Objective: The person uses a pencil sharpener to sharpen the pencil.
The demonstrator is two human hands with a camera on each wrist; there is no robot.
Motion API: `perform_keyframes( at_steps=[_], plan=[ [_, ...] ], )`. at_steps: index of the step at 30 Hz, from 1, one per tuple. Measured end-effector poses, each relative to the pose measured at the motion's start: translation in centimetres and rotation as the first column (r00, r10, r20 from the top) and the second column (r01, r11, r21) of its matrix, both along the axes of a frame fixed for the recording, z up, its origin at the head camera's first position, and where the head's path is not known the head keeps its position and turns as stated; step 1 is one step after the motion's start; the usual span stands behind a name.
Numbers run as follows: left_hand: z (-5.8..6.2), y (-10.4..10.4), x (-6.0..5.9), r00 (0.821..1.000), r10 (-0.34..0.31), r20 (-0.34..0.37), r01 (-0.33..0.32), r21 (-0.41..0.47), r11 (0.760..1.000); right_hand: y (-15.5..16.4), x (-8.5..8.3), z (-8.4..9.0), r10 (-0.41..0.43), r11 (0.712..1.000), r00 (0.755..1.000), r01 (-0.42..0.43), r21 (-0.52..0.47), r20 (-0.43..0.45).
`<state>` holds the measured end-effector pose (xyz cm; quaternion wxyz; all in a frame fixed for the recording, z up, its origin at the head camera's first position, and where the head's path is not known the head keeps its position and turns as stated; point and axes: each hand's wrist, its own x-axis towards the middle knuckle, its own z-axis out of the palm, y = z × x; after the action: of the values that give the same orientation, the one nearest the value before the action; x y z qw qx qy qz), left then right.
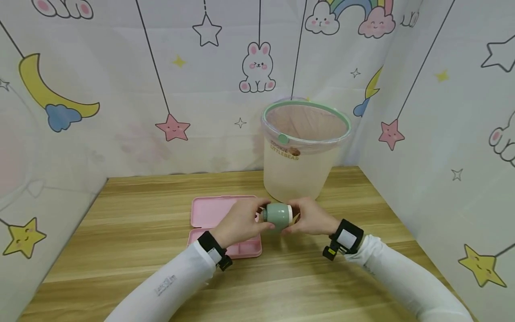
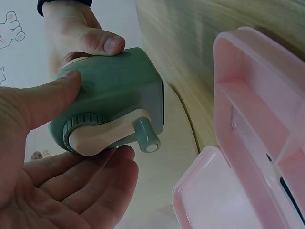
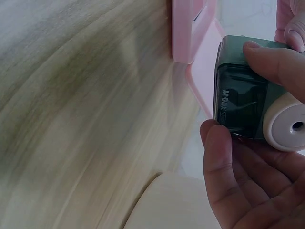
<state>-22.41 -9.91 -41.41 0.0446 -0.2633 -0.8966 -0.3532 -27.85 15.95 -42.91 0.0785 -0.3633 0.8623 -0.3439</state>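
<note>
Both hands hold a green pencil sharpener [image 1: 277, 217] above the desk [image 1: 120, 250], just in front of the bin [image 1: 301, 156]. It lies sideways: crank toward the left hand [image 1: 241, 221], pencil hole toward the right hand [image 1: 311, 219]. Each grip is clamped on it.

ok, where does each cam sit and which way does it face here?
Head: on the head, facing forward and down at the table; both hands and sleeves show, holding the green sharpener.
Left wrist: looks past the left hand at the sharpener's crank end.
Right wrist: looks past the right hand at its pencil-hole end.
All three share the sharpener and the pink case.
</note>
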Motion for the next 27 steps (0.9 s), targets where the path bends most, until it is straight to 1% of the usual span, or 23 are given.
perform_keyframes(
  at_steps=[4, 8, 11, 17, 22, 27],
  plan=[
    [-0.5, 0.5, -0.3, 1.000, 0.005, -0.010, -0.005, -0.033, 0.999, 0.2, -0.3, -0.2, 0.011, 0.999, 1.000, -0.012, 0.032, 0.028],
    [-0.9, 1.0, -0.4, 1.000, 0.009, 0.001, -0.009, -0.062, 0.998, 0.4, -0.5, -0.5, 0.017, 0.997, 1.000, -0.019, 0.073, 0.026],
    [-1.3, 1.4, -0.5, 1.000, 0.015, 0.014, -0.014, -0.087, 0.996, 0.4, -0.6, -0.6, 0.002, 0.993, 1.000, -0.003, 0.115, 0.009],
    [-1.8, 2.0, -0.6, 0.999, 0.024, 0.021, -0.020, -0.170, 0.985, 0.3, -0.7, -1.2, -0.028, 0.982, 0.998, 0.036, 0.188, -0.049],
    [-2.2, 2.3, -0.5, 1.000, 0.004, 0.017, -0.001, -0.176, 0.984, 0.3, -0.8, -1.9, -0.021, 0.980, 0.996, 0.039, 0.197, -0.090],
    [-2.7, 2.6, -0.4, 1.000, -0.012, -0.009, 0.010, -0.184, 0.983, 0.4, -0.8, -2.4, -0.003, 0.977, 0.992, 0.029, 0.210, -0.123]
  ],
)
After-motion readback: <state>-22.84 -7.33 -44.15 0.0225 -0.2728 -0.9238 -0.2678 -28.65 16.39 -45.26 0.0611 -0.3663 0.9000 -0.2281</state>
